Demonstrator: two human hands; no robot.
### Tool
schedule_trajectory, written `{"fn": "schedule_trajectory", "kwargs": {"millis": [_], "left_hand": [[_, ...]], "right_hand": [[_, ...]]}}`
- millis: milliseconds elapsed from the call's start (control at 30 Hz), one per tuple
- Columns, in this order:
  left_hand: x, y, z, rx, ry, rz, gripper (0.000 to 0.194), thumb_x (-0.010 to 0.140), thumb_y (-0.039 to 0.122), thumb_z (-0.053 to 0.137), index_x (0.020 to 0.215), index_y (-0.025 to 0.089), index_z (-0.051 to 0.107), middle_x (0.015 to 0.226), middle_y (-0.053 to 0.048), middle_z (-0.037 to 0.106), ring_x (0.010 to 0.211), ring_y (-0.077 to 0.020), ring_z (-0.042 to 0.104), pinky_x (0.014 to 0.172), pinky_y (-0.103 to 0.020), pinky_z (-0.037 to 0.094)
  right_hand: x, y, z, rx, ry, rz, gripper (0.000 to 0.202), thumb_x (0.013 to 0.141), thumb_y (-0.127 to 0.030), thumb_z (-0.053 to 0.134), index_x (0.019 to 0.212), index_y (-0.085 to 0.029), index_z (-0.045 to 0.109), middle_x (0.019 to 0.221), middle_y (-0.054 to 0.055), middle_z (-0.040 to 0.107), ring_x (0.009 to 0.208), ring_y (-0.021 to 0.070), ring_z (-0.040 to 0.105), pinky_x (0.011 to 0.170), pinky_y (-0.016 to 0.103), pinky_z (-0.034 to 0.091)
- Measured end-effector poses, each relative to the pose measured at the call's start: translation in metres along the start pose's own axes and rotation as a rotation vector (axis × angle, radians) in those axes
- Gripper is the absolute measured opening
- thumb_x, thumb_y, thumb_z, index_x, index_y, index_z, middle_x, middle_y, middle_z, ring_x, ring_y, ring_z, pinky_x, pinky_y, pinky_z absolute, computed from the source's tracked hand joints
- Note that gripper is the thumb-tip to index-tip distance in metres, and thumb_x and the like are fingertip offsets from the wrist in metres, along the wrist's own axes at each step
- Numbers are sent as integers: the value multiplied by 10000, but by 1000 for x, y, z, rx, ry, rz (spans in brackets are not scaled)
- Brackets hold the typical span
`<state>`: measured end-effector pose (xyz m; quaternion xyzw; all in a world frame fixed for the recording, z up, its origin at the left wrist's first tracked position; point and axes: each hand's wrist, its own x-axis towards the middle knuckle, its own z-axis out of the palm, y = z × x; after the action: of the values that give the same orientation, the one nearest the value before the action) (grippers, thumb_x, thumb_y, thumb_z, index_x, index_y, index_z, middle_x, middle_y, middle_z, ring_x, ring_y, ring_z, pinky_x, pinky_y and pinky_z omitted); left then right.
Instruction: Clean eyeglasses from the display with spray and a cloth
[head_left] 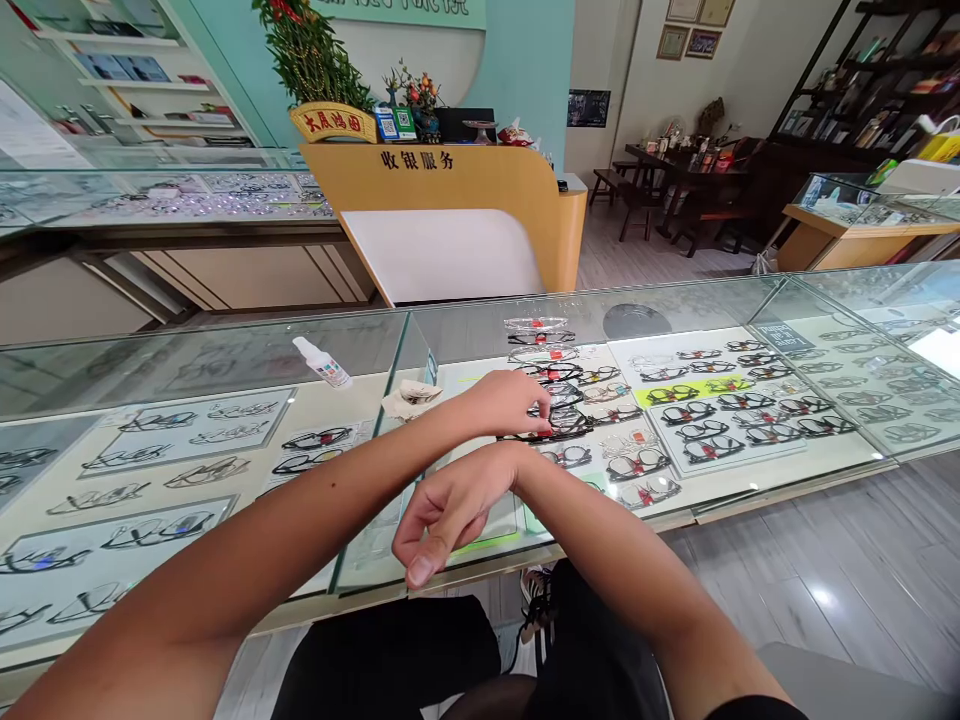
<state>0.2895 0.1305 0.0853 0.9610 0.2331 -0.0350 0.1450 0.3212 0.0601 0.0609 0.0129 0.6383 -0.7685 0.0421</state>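
My left hand (pixel 506 402) reaches across from the left over the glass display counter (pixel 352 350). Its fingers are curled in at a row of dark eyeglasses (pixel 564 424) with red tags, and the fingertips appear to pinch one frame; part of the grip is hidden. Crossing nearer to me, my right hand (pixel 454 505) hangs over the counter's front edge, palm turned inward. Its fingers bend loosely with the thumb apart, and nothing shows in them. More eyeglasses (pixel 538 325) line up behind the left hand. A crumpled cloth (pixel 411 398) lies left of it.
A white spray bottle (pixel 322 362) lies on the counter at left. Several eyeglasses (pixel 705 430) fill the case to the right, others (pixel 150 455) the left. Beyond stands a wooden cashier desk (pixel 457 175); a dark table with benches (pixel 679 175) is farther back.
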Motion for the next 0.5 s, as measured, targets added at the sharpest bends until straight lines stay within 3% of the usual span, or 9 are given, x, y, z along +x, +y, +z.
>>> {"fn": "schedule_trajectory", "kwargs": {"millis": [133,300,500], "left_hand": [[21,-18,-17,-11,102,-108,274,887,462,661,994,276,830,919,-38,804,824,-224,681,667,-298,379],[53,-38,-12,66,138,-168,334,879,410,662,1134,250,807,1126,-76,812,989,-254,704,729,-297,422],[70,-40,-3,90,110,-146,273,856,416,650,947,237,835,990,-78,813,891,-247,693,679,-303,407]], "right_hand": [[0,0,0,7,121,-122,551,835,-609,852,706,-175,538,512,-121,349,470,37,260,504,223,176],[-4,-3,0,-9,240,-242,570,822,-604,865,676,-172,522,531,-116,354,501,42,267,512,218,201],[-6,-2,-7,15,335,-292,659,675,-710,907,690,-182,512,554,-114,366,540,50,252,521,232,210]]}}
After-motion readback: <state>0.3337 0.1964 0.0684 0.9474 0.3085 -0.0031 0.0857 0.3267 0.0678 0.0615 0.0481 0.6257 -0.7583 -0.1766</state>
